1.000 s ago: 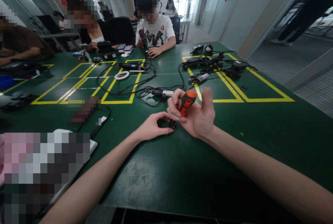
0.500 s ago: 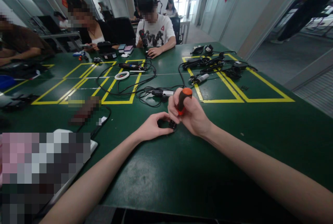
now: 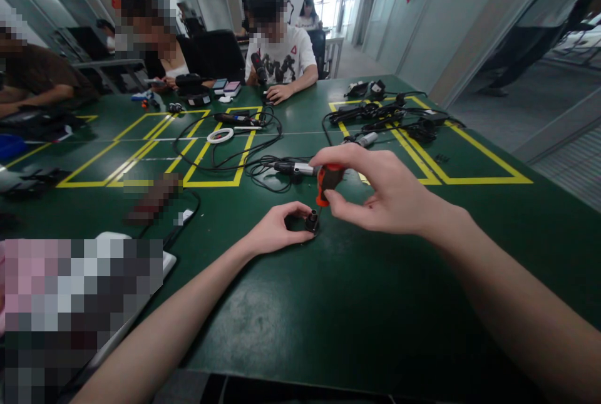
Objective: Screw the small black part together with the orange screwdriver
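Note:
Between the thumb and fingers of my left hand (image 3: pixel 280 228) a small black part with a round, tube-like top (image 3: pixel 312 221) is held down on the green table (image 3: pixel 366 304). What kind of part it is I cannot make out. Above it, my right hand (image 3: pixel 380 188) grips the orange and dark handle of a screwdriver (image 3: pixel 329 183) with thumb and fingertips. The screwdriver stands nearly upright, its thin shaft pointing down at the right side of the black part. Whether the tip sits in a screw is too small to tell.
Behind my hands lies a silver and black tool (image 3: pixel 295 168) with coiled cable. A white ring (image 3: pixel 220 136) is farther left, and black cabled devices (image 3: pixel 375 113) lie at the back right. Yellow tape marks the table. A co-worker (image 3: pixel 282 59) sits opposite.
My right hand has gone from a fist around the screwdriver handle to a fingertip hold, with its wrist swung to the right. My left hand and the black part stay in place.

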Tool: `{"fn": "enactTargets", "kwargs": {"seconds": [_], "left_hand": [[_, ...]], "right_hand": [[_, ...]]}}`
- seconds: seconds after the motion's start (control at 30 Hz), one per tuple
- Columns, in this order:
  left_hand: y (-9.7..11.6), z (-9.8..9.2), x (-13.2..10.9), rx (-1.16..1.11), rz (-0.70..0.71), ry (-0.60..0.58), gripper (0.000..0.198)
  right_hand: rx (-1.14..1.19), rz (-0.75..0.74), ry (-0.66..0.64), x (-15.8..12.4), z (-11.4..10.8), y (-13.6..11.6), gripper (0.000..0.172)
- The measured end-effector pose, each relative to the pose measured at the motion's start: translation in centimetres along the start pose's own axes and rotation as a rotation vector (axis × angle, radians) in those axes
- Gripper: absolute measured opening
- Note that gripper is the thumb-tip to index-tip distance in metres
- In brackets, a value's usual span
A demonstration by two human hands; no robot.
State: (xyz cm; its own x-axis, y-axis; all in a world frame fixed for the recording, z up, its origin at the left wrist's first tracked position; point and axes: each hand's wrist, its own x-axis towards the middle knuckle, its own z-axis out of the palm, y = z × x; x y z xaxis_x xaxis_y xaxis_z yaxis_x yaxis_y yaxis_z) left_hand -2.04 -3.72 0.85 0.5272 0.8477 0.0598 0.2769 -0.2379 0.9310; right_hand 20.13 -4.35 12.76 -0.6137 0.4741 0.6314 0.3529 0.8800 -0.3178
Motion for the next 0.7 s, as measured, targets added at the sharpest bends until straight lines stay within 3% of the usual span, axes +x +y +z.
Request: {"fn": "enactTargets", "kwargs": {"seconds": [0.13,0.23,0.37,0.47,0.6,0.7], "left_hand": [[0.2,0.0,-0.1,0.054,0.01,0.008,0.037],[0.4,0.1,-0.1,0.09,0.022,-0.006,0.036],[0.2,0.2,-0.1,0.147,0.056,0.009,0.033],[0.0,0.3,-0.2,0.275,0.121,0.07,0.035],[0.0,0.4,-0.2,0.422,0.11,0.08,0.033],[0.1,0.3,-0.1,0.446,0.09,0.056,0.032]], "right_hand": [[-0.023,-0.092,-0.029,0.3,-0.5,-0.4,0.017],[0.003,-0.127,-0.007,0.5,-0.9,-0.8,0.019],[0.08,-0.037,-0.008,0.4,-1.1,-1.2,0.034],[0.071,-0.038,-0.054,0.2,-0.9,-1.0,0.017],[-0.123,-0.03,-0.019,0.1,-0.5,-0.6,0.023],[-0.169,0.037,0.01,0.0,-0.5,-0.6,0.017]]}}
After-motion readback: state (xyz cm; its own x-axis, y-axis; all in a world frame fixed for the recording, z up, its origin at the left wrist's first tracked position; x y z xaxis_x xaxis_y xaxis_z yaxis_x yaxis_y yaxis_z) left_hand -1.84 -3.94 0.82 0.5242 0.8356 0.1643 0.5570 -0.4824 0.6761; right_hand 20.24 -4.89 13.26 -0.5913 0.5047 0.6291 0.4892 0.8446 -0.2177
